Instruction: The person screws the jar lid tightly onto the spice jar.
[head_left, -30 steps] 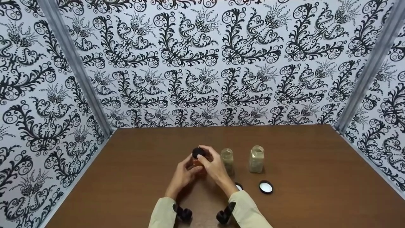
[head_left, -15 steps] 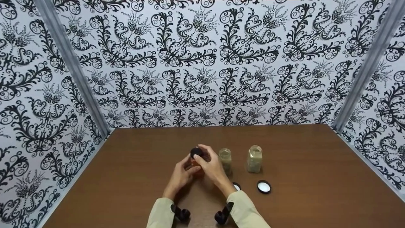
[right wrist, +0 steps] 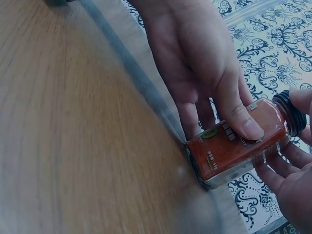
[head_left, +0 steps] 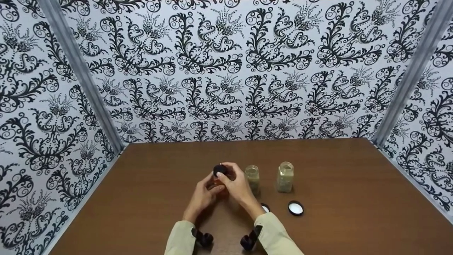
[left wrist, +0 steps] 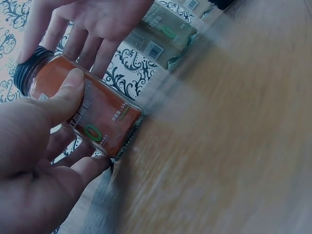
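A glass spice jar (left wrist: 105,114) of orange-red powder, with a printed label and green mark, is between my hands. My left hand (head_left: 201,198) grips its body, the thumb laid along the label side in the left wrist view. My right hand (head_left: 240,187) holds the black lid (head_left: 219,171), thumb on it and fingers around the far side. The lid sits on the jar's neck. From the head view, the hands hide most of the jar; in the right wrist view its glass body (right wrist: 234,146) shows at a slant.
Two uncapped glass jars (head_left: 285,179) with greenish-grey contents stand right of the hands, the nearer jar (head_left: 252,180) close beside the right hand. A black lid (head_left: 296,208) lies white side up on the brown table (head_left: 339,184); another lid (head_left: 265,208) is partly behind the right wrist.
The whole head view has shifted slightly. Both hands keep their places on the jar and lid, with hardly any visible movement.
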`<control>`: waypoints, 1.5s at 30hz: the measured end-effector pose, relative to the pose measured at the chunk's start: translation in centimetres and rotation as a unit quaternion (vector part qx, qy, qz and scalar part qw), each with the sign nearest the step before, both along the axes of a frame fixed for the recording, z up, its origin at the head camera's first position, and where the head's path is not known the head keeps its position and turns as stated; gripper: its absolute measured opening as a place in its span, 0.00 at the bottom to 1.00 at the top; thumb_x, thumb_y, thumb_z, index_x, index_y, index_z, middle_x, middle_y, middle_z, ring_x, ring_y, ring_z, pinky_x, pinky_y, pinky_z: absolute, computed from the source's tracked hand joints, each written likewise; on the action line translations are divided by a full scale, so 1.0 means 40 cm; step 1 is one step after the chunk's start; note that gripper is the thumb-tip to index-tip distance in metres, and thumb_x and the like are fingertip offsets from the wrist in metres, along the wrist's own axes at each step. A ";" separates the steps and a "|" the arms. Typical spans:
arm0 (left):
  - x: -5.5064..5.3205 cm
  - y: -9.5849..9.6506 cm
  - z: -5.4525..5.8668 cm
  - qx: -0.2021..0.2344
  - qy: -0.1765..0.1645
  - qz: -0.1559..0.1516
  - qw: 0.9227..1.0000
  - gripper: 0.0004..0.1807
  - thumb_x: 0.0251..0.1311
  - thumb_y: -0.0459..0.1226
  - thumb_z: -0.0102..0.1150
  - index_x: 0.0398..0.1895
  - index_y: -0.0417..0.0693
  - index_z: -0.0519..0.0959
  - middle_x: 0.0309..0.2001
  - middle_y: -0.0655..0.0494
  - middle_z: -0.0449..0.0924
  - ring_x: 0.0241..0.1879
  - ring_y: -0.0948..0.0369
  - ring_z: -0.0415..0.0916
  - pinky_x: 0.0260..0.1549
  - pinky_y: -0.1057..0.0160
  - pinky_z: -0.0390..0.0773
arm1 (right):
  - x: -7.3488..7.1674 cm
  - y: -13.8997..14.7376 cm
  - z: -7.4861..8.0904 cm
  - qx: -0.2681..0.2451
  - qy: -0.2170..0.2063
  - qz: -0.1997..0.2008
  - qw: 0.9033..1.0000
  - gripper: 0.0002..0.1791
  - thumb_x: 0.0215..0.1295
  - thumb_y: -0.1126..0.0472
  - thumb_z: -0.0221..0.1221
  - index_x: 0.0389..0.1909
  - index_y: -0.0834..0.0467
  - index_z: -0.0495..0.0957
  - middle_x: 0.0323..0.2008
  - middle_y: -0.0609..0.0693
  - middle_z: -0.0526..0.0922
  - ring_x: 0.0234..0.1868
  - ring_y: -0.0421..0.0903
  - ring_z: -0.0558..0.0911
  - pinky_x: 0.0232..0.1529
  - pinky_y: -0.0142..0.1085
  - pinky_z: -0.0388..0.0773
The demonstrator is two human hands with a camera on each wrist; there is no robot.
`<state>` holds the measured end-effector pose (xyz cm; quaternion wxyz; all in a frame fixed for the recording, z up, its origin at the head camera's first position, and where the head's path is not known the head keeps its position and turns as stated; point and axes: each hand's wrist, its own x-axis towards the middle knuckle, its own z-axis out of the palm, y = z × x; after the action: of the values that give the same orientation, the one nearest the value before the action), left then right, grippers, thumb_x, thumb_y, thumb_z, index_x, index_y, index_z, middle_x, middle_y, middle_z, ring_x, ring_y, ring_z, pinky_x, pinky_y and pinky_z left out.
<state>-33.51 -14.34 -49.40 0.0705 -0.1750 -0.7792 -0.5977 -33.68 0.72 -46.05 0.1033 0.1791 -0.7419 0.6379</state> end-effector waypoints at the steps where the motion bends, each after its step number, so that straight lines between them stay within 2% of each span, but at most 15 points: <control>1: 0.001 -0.001 -0.001 -0.001 0.004 -0.002 1.000 0.34 0.65 0.34 0.63 0.73 0.41 0.65 0.58 0.38 0.81 0.59 0.48 0.79 0.60 0.55 0.79 | -0.002 0.002 -0.004 -0.001 0.001 0.005 1.000 0.21 0.69 0.62 0.61 0.60 0.64 0.73 0.55 0.66 0.82 0.59 0.59 0.81 0.62 0.47 0.78; 7: 0.005 -0.001 -0.004 0.007 0.009 -0.017 1.000 0.35 0.66 0.33 0.61 0.74 0.37 0.62 0.63 0.34 0.77 0.60 0.45 0.78 0.57 0.62 0.80 | -0.012 0.014 -0.020 0.013 0.012 0.038 0.999 0.26 0.71 0.61 0.60 0.68 0.62 0.70 0.61 0.66 0.78 0.61 0.59 0.79 0.64 0.48 0.76; 12: 0.004 0.002 0.001 0.011 0.012 -0.018 1.000 0.34 0.66 0.32 0.61 0.74 0.38 0.62 0.61 0.35 0.78 0.58 0.48 0.79 0.47 0.71 0.79 | -0.012 0.011 -0.017 0.007 0.020 0.032 0.999 0.23 0.70 0.62 0.61 0.64 0.63 0.73 0.58 0.66 0.79 0.59 0.59 0.80 0.63 0.48 0.77; 15: 0.003 0.003 0.000 0.008 0.013 -0.018 1.000 0.34 0.66 0.32 0.61 0.74 0.38 0.63 0.61 0.35 0.78 0.58 0.48 0.79 0.50 0.69 0.80 | -0.011 0.008 -0.017 -0.013 0.020 0.027 0.999 0.22 0.68 0.65 0.62 0.61 0.65 0.73 0.55 0.66 0.81 0.57 0.59 0.82 0.60 0.48 0.79; 18: 0.001 0.003 -0.002 0.006 0.014 -0.016 1.000 0.34 0.66 0.32 0.61 0.74 0.38 0.62 0.63 0.34 0.76 0.60 0.46 0.78 0.57 0.61 0.80 | -0.012 0.005 -0.018 -0.030 0.014 0.026 0.999 0.22 0.65 0.66 0.64 0.59 0.66 0.72 0.53 0.67 0.81 0.56 0.60 0.82 0.60 0.48 0.79; 22: 0.000 0.003 -0.003 0.003 0.019 -0.014 1.000 0.34 0.66 0.32 0.61 0.74 0.36 0.62 0.65 0.33 0.74 0.62 0.44 0.76 0.60 0.55 0.78 | -0.012 0.006 -0.016 -0.024 -0.002 0.029 0.999 0.25 0.65 0.63 0.66 0.59 0.66 0.71 0.54 0.67 0.81 0.58 0.59 0.81 0.62 0.47 0.79; 25: 0.001 0.002 0.000 0.001 0.023 -0.014 1.000 0.34 0.66 0.32 0.61 0.74 0.37 0.63 0.63 0.34 0.76 0.61 0.44 0.77 0.58 0.59 0.80 | -0.013 0.009 -0.014 -0.009 -0.013 0.034 0.999 0.26 0.68 0.60 0.63 0.64 0.64 0.71 0.58 0.66 0.80 0.60 0.59 0.80 0.65 0.48 0.76; 29: 0.002 0.001 0.002 -0.006 0.025 -0.013 1.000 0.34 0.66 0.32 0.62 0.74 0.37 0.63 0.61 0.35 0.78 0.60 0.45 0.78 0.54 0.65 0.81 | -0.011 0.009 -0.014 0.001 -0.012 0.035 0.999 0.25 0.71 0.61 0.59 0.66 0.63 0.71 0.61 0.67 0.77 0.61 0.60 0.79 0.65 0.50 0.75; 34: 0.005 -0.001 -0.001 0.007 0.017 -0.019 1.000 0.34 0.66 0.31 0.61 0.74 0.34 0.62 0.63 0.31 0.75 0.61 0.42 0.77 0.57 0.62 0.81 | -0.002 0.001 -0.001 -0.007 -0.004 0.015 1.000 0.21 0.69 0.67 0.60 0.60 0.68 0.73 0.56 0.69 0.80 0.57 0.62 0.81 0.60 0.49 0.79; 41: 0.003 -0.001 -0.003 0.018 0.019 -0.015 1.000 0.33 0.65 0.29 0.61 0.73 0.33 0.63 0.62 0.30 0.75 0.59 0.43 0.78 0.56 0.63 0.81 | 0.047 -0.001 0.056 -0.024 0.001 0.006 1.000 0.21 0.64 0.68 0.64 0.54 0.72 0.71 0.50 0.70 0.81 0.53 0.62 0.82 0.57 0.48 0.81; 45: 0.000 -0.001 -0.005 0.029 0.013 -0.020 0.999 0.34 0.65 0.30 0.62 0.73 0.33 0.62 0.63 0.30 0.74 0.61 0.43 0.77 0.58 0.63 0.80 | 0.026 0.004 0.031 -0.028 -0.006 0.024 0.999 0.24 0.67 0.65 0.62 0.61 0.68 0.71 0.55 0.69 0.80 0.57 0.61 0.81 0.63 0.50 0.77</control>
<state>-33.51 -14.37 -49.58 0.0742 -0.1963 -0.7572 -0.6186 -32.64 0.89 -44.81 0.0882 0.1899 -0.7198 0.6619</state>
